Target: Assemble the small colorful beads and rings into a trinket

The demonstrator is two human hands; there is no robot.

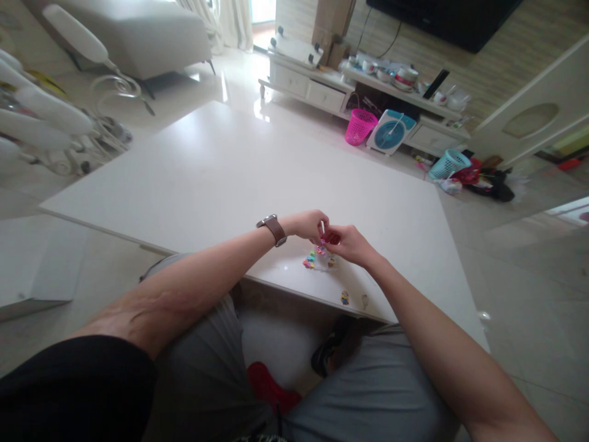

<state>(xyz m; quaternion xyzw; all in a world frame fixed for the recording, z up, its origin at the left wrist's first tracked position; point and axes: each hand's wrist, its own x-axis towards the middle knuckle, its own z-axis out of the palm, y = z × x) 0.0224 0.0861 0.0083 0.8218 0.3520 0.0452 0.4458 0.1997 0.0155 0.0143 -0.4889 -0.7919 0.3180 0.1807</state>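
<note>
- Left hand [309,224], with a brown-strap wristwatch [272,228] on the wrist, raised just above the near part of the large white glossy table [221,172]; fingers curled together, pinching a thin white stick-like piece [323,228] that stands almost upright between the fingertips.
- Right hand [350,244] close against the left one, fingertips touching or nearly touching; fingers bent inward around a small dark red object [332,238], exact shape too small to tell.
- Directly under both hands, on the table surface, a small cluster of colourful plastic pieces [311,259] in pink, blue, green and yellow; just beside it, to the right, a small pale piece [331,262].
- Nearer the table edge, well apart from the cluster, a tiny yellow-and-blue figure [345,298] and beside it a small beige piece [364,301].
- Both forearms stretched forward over grey-clothed knees, table edge just in front of the knees.
- On the floor between the legs, a red slipper [269,387] and a dark shoe [329,353].
- Far behind the table, on the floor, a pink mesh basket [360,126], a blue-and-white small fan [390,132] and a turquoise basket [450,164], all near a low white cabinet [306,86].
</note>
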